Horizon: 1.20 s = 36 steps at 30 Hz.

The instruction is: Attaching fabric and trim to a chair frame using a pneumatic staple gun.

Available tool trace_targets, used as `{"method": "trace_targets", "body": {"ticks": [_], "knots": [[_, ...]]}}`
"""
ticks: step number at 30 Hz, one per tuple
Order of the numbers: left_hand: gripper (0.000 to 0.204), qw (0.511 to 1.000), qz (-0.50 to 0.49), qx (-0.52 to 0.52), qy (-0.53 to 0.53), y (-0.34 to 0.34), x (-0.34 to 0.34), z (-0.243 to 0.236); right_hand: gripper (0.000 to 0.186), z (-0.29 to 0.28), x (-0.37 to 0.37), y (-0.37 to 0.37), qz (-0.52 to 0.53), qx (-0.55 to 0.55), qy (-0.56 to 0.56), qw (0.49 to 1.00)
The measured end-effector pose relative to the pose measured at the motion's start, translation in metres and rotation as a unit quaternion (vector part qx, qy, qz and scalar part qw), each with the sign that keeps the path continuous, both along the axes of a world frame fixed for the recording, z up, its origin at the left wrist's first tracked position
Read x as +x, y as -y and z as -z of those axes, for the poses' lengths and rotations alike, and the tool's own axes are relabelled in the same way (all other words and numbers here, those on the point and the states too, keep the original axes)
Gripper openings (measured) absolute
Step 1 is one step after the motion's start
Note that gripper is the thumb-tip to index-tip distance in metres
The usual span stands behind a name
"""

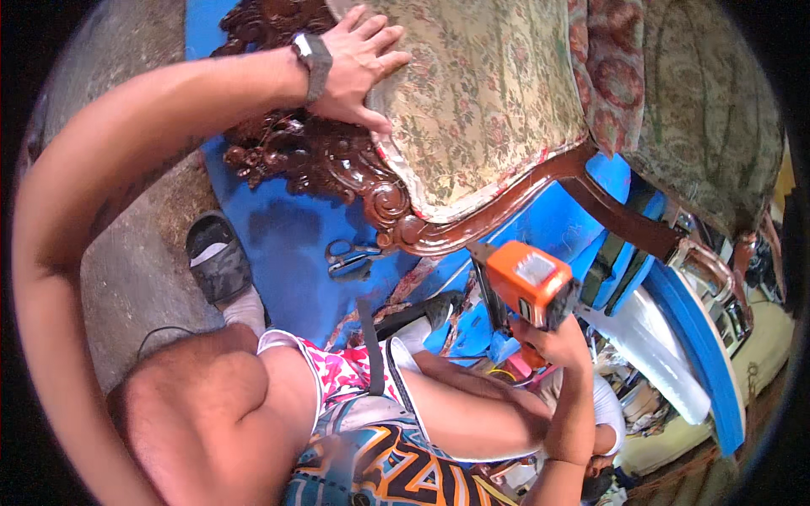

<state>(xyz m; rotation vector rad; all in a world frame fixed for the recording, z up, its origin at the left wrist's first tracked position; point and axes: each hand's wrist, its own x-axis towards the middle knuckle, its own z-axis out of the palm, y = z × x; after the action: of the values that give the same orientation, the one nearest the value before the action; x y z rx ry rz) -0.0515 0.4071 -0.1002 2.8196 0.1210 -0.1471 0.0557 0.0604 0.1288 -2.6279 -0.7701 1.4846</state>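
Observation:
My left hand point(359, 78) lies with fingers spread on the edge of a floral-upholstered panel point(485, 101). A glossy, dark brown carved wooden frame point(337, 160) borders the panel. Along its lower edge, a pale strip with red marks shows between fabric and wood. In my right hand point(558, 344) is an orange and black staple gun point(527, 278), gripped by its handle. Its nose is close to the lower frame rail; whether they touch, I cannot tell. Black-handled scissors point(348, 258) lie on the blue sheet point(291, 291) below the frame.
Patterned reddish cloth point(607, 76) hangs over the frame at the upper right, beside another upholstered section point(704, 118). Curved blue-edged boards point(696, 354) and assorted clutter lie at the right. Something white, perhaps a person's shirt point(606, 409), shows beyond my right forearm.

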Motion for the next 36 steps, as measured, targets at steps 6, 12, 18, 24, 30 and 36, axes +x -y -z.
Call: {"method": "trace_targets", "body": {"ticks": [6, 12, 18, 24, 30, 36], "knots": [[0.107, 0.992, 0.071, -0.094, 0.042, 0.075, 0.055, -0.003, 0.039, -0.007, 0.038, 0.082, -0.008, -0.009, -0.071, 0.997], [0.114, 0.998, 0.011, -0.034, -0.057, 0.108, 0.085, -0.03, 0.079, 0.057, 0.027, 0.144, -0.045, -0.004, -0.004, 0.999], [0.128, 0.995, 0.016, -0.038, -0.091, 0.129, 0.099, -0.042, 0.083, 0.126, 0.009, 0.188, -0.159, 0.027, 0.014, 0.987], [0.14, 0.989, -0.017, -0.031, -0.143, 0.171, 0.11, -0.056, 0.086, 0.149, 0.019, 0.233, -0.196, 0.063, 0.04, 0.978], [0.135, 0.996, 0.014, -0.015, -0.086, 0.177, 0.117, -0.035, 0.085, 0.146, 0.034, 0.244, -0.2, 0.051, -0.029, 0.978], [0.122, 0.995, 0.036, -0.023, -0.09, 0.199, 0.139, -0.057, 0.093, 0.148, 0.056, 0.262, -0.139, 0.047, -0.065, 0.987]]}}
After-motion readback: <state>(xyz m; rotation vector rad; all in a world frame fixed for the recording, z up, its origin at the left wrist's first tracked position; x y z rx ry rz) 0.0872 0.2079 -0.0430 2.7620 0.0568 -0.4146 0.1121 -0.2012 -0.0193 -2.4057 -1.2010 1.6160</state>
